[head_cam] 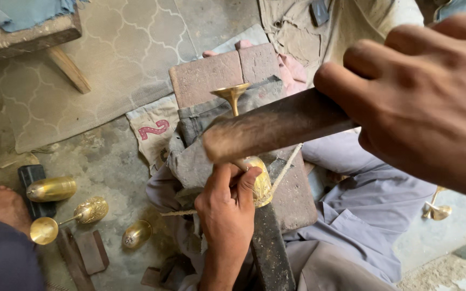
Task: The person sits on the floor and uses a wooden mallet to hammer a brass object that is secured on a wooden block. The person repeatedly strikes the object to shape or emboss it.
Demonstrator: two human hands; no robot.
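Left hand (226,207) grips brass goblet (254,180); right hand (422,102) raised, clutching file (276,129).

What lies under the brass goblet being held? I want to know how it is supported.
The brass goblet lies on grey cloth draped over a brick block, with a cord across its cup. The left hand covers the contact beneath the cup.

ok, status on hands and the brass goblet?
Left hand gripping engraved brass goblet on the cloth-covered block. Right hand holding dark flat wooden bar above it. Thin cord crosses the goblet.
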